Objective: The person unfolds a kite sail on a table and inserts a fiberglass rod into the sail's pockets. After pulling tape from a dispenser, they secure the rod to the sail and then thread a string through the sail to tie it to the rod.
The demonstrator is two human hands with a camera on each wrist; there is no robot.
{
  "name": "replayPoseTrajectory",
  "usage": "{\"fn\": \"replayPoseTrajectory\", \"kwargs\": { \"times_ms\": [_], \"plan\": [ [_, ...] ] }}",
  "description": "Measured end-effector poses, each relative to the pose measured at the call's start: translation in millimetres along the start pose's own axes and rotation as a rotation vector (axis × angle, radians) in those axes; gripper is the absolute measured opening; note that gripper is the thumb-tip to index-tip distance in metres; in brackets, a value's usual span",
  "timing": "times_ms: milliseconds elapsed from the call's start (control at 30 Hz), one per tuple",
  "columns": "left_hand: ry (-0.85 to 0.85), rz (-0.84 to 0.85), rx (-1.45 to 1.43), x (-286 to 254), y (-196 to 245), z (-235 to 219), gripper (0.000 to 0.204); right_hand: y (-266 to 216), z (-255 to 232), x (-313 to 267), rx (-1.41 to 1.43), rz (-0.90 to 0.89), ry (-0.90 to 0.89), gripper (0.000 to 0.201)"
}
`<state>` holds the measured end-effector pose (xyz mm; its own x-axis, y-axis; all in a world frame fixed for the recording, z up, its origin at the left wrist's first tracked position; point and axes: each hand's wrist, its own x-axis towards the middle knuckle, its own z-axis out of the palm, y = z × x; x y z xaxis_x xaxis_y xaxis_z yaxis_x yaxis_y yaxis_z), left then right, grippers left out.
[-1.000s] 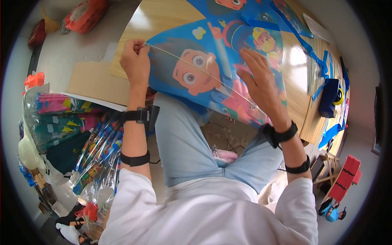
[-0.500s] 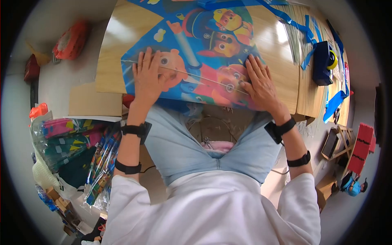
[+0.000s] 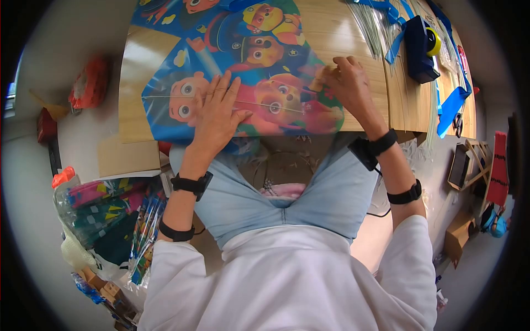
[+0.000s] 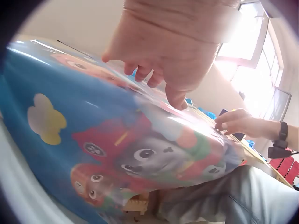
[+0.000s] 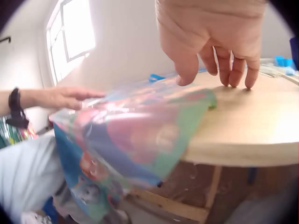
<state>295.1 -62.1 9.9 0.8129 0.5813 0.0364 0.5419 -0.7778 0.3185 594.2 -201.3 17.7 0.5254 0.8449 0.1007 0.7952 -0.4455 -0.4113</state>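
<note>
A glossy plastic sheet printed with cartoon characters lies on the wooden table, its near edge hanging over the front. A thin pale rod runs across it from the left corner. My left hand rests on the sheet over the rod, fingers spread. At the sheet's right corner is my right hand, fingers bent downward. In the right wrist view its fingertips are down at the bare tabletop, the thumb apart from them near the sheet's green edge.
On the table's right stand a dark blue tape dispenser, blue strips, a bundle of thin rods and scissors. Left of the table are a cardboard box, wrapped colourful packages and a red bag.
My left hand has let go of the rod's end at the left corner, flattened on the sheet and shifted right. The right hand has risen from lying flat on the sheet, fingers now bent.
</note>
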Motion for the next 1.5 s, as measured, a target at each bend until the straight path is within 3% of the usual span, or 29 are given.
{"fn": "replayPoseTrajectory", "kwargs": {
  "times_ms": [133, 233, 333, 533, 633, 733, 833, 933, 1300, 1400, 1500],
  "plan": [
    [-0.009, 0.007, 0.017, 5, 2, 4, 0.072, -13, 17, 27, -0.095, 0.055, -0.015, 0.032],
    [-0.017, -0.004, 0.020, 5, 3, 6, 0.073, -14, 17, 33, 0.040, 0.071, -0.146, 0.023],
    [-0.044, -0.033, 0.021, 9, 7, 5, 0.074, -13, 18, 38, 0.195, 0.083, -0.115, 0.023],
    [0.031, 0.017, -0.038, 42, 20, 19, 0.075, -15, -10, 77, -0.172, -0.106, 0.256, 0.019],
    [0.048, 0.048, -0.013, 52, 33, 19, 0.078, -3, -12, 72, -0.211, -0.138, 0.316, 0.030],
    [-0.020, 0.084, 0.002, 42, 48, 12, 0.081, 1, 4, 22, -0.091, -0.355, 0.278, 0.060],
    [-0.063, 0.144, 0.021, 32, 57, 14, 0.083, -16, 10, -37, -0.139, -0.379, 0.026, 0.077],
    [-0.060, 0.172, 0.030, 28, 53, 19, 0.084, -4, 20, -61, -0.142, -0.347, -0.105, 0.086],
    [-0.013, 0.113, 0.084, 14, 37, 14, 0.085, 51, -2, -71, -0.390, -0.097, -0.009, 0.088],
    [-0.011, 0.133, 0.095, 8, 38, 14, 0.087, 10, -5, -71, -0.234, -0.231, -0.060, 0.088],
    [-0.001, 0.098, 0.012, -2, 30, 13, 0.088, 9, 8, -72, -0.174, -0.287, -0.122, 0.089]
  ]
}}
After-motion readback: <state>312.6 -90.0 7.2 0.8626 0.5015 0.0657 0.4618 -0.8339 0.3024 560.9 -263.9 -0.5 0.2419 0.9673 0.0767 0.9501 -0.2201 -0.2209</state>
